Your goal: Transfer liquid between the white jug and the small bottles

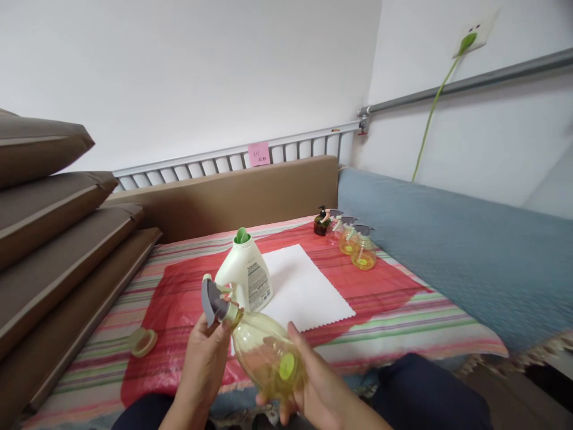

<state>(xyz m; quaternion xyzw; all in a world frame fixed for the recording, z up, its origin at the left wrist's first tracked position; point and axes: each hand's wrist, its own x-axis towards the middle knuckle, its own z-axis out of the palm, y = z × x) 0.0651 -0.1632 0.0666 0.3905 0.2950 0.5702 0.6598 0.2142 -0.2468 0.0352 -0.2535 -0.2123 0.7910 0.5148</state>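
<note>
A clear yellow spray bottle with a grey trigger head lies tilted in both hands, nozzle toward the upper left. My left hand grips it at the neck, just under the trigger head. My right hand cups the round body from below and the right. Just behind it a white detergent jug with an open green spout stands on the red sheet, touching the edge of a white cloth.
Three small spray bottles and a dark pump bottle stand in a row at the far right of the red sheet. A loose yellow cap lies at the left. Stacked brown cushions rise on the left; a blue cover spreads on the right.
</note>
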